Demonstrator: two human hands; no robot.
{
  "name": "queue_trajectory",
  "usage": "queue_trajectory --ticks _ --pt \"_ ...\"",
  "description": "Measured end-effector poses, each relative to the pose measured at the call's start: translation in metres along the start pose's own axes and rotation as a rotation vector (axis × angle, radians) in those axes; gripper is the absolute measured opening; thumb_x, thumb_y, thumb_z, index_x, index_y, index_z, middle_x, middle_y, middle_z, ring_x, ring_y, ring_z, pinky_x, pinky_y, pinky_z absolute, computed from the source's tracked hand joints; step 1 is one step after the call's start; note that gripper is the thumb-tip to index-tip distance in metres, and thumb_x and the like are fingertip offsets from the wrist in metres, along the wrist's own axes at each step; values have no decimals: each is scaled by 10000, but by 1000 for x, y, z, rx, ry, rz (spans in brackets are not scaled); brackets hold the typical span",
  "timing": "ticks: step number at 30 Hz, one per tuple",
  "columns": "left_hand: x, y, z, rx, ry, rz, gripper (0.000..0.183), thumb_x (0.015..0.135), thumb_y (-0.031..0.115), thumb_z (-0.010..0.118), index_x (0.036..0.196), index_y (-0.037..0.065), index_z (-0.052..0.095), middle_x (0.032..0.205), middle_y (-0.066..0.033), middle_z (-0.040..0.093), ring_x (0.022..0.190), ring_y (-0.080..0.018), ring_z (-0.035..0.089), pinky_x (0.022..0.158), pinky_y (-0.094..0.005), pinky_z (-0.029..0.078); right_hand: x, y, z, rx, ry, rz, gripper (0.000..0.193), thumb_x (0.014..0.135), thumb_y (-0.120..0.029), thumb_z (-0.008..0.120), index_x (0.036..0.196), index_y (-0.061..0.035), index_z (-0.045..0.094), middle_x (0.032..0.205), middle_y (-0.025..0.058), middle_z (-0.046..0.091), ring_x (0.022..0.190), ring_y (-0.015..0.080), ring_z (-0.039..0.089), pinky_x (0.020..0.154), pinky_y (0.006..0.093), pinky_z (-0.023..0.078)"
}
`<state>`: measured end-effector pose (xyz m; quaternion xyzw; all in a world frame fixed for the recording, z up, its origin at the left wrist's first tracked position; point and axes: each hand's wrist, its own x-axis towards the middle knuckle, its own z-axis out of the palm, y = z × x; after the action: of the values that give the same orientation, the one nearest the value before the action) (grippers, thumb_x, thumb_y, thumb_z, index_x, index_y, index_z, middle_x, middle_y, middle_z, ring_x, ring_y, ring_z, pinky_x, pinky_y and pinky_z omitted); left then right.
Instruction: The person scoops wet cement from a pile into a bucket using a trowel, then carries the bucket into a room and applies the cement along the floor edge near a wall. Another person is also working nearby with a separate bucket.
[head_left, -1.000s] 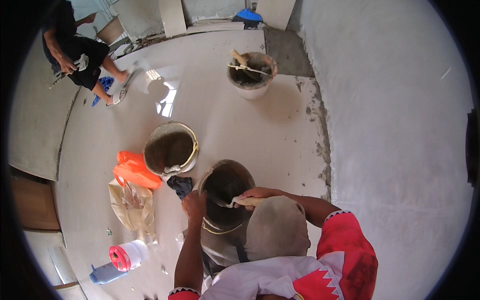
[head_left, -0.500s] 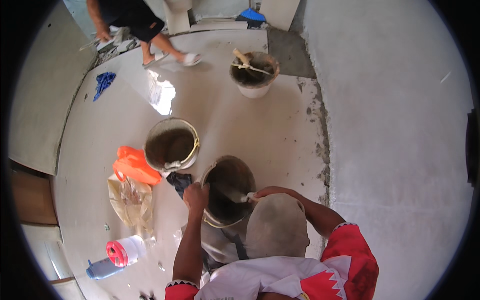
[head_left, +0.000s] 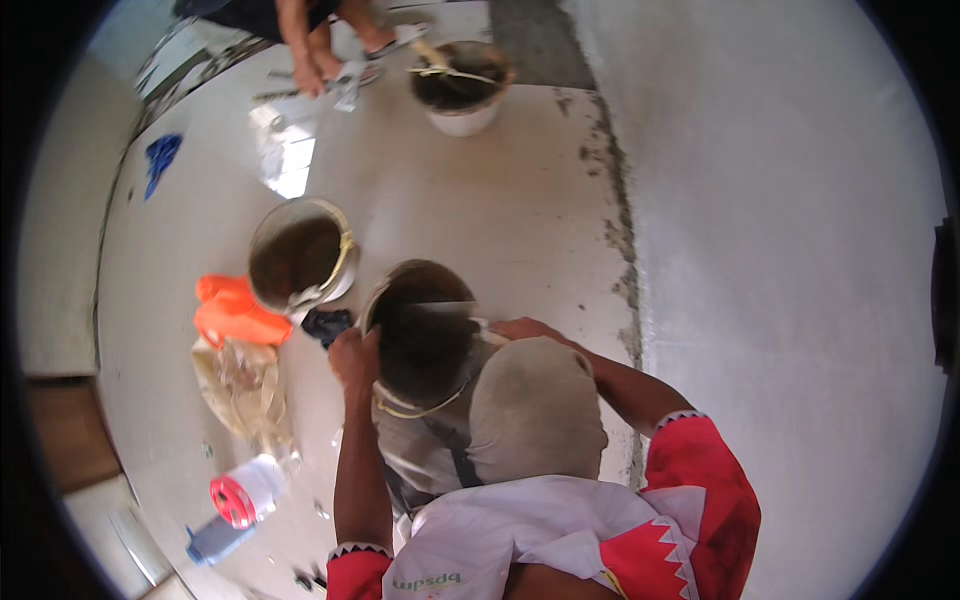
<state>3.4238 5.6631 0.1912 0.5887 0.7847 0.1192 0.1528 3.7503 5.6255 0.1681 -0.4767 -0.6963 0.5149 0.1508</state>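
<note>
Close in front of me stands a bucket (head_left: 415, 275) with a dark, mortar-like coating inside and a yellowish handle hanging on its near side. My left hand (head_left: 355, 357) is closed round its left rim. My right hand (head_left: 522, 328), closed, is at the bucket's right side and holds a trowel (head_left: 447, 309) by its pale handle. The flat blade reaches over the bucket's opening. What lies at the bucket's bottom is too dark to make out. Part of the right hand is hidden behind my grey-clad knee (head_left: 538, 410).
A second bucket (head_left: 258, 265) stands left, beside black cloth (head_left: 327, 325), an orange bag (head_left: 238, 312) and a beige sack (head_left: 240, 385). A red-lidded jug (head_left: 232, 500) and blue bottle (head_left: 220, 540) lie nearby. Another bucket (head_left: 465, 122) and a crouching person's hand (head_left: 308, 78) are far off; a wall (head_left: 760, 300) rises right.
The trowel blade has come up from inside the bucket to lie flatter across its opening. The other person has gone from walking to crouching, a hand near the floor. The whole view has shifted.
</note>
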Motion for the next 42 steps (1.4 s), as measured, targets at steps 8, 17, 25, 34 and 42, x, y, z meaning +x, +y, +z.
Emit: queue_trajectory --ticks 8,17,25,34,42 --pt "-3 13 -4 13 -7 -34 406 787 407 677 745 3 678 711 -231 637 720 -406 642 696 -494 469 39 -15 19 -366 -183 134 270 887 -248 582 1105 -91 610 966 204 661 934 409 657 785 510 525" --pt "-1 3 -1 -73 -7 -44 413 777 391 699 708 -14 656 711 -235 640 704 -435 630 697 -514 472 31 23 36 -334 -192 -21 291 893 -312 570 1073 -83 587 1031 166 657 901 373 668 770 476 534" --pt "1 6 -14 -87 -29 -35 423 790 348 686 755 -73 659 670 -231 635 602 -378 579 645 -477 449 -44 60 76 373 689 295 420 916 -332 596 1240 -69 554 999 189 672 943 329 666 808 419 518" --pt "10 6 -2 -72 -91 25 420 807 371 675 788 -49 685 699 -231 639 679 -374 610 685 -492 443 29 164 -18 708 1382 614 428 898 -284 607 1152 44 503 800 219 654 724 376 676 611 433 545" --pt "-1 22 -6 -5 -89 -11 404 805 362 685 807 -42 699 691 -214 649 647 -353 613 672 -467 452 76 212 -102 342 1417 753 354 868 -228 563 1101 35 520 976 314 645 935 464 639 824 511 520"
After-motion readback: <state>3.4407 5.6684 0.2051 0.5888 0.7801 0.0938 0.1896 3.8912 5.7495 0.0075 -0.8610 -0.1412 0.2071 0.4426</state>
